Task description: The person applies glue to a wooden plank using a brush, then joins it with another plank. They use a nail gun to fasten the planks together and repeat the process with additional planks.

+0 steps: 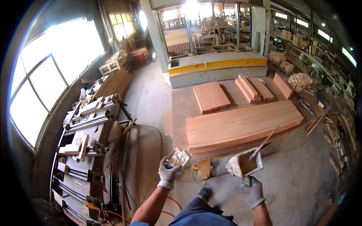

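Note:
My left hand [168, 174], in a pale work glove, is closed round a small container [179, 156] caked with a whitish and tan crust. My right hand [253, 192], gloved too, grips the near side of a square tub [234, 167] with a thick dried crust on its walls. Brownish stuff shows inside the tub. A long-handled brush [264, 144] leans in it, its handle pointing up and right over a large reddish wood panel [241, 124]. Both containers are in the air, just this side of the low table holding that panel.
Smaller wood boards [211, 96] and stacked strips [247, 89] lie behind the panel. Beyond stands a press with a yellow beam [218, 64]. On the left runs a bench with clamps [81, 173]. An orange hose [166, 214] and yellow cord [193, 172] lie on the floor.

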Available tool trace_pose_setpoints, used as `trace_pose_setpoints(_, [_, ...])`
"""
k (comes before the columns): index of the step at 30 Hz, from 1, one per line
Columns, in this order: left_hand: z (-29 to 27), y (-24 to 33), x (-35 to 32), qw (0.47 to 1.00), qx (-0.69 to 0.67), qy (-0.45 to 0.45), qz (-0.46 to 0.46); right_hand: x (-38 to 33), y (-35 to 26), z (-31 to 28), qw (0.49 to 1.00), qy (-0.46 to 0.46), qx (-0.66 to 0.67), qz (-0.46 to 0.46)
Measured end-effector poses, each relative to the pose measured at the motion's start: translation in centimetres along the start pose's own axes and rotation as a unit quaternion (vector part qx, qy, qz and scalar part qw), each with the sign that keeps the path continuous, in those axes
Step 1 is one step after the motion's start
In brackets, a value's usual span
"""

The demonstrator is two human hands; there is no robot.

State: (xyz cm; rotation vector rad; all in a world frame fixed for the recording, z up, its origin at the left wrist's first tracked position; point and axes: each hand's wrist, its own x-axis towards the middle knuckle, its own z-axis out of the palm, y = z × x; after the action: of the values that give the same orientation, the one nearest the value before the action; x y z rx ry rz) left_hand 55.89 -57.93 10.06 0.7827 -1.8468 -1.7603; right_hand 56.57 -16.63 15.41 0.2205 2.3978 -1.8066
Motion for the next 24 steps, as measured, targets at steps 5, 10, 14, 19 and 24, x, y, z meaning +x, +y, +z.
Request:
trace_pose_setpoints(5, [3.9, -0.1, 6.9, 0.997, -0.064, 0.001, 0.044, 2.8, -0.4, -4.0, 0.995, 0.049, 0.083, 0.039])
trace_pose_setpoints(10, [10.6, 1.5, 15.3, 0.994, -0.093, 0.017, 0.060, 9.1, -1.5, -8.2, 0.992, 0.098, 0.043, 0.067])
trace_pose_setpoints(14, [13.8, 1.0, 23.2, 0.997, -0.051, 0.045, 0.038, 15.7, -3.4, -9.6, 0.991, 0.107, 0.042, 0.072])
trace_pose_setpoints(19, [18.4, -2.6, 32.9, 0.998, -0.003, 0.063, -0.011, 24.0, -6.8, -8.7, 0.989, 0.131, 0.007, 0.062])
trace_pose_setpoints(24, [22.0, -4.9, 38.5, 0.996, 0.061, 0.045, -0.047, 30.1, -10.4, -6.6, 0.991, 0.108, 0.008, 0.078])
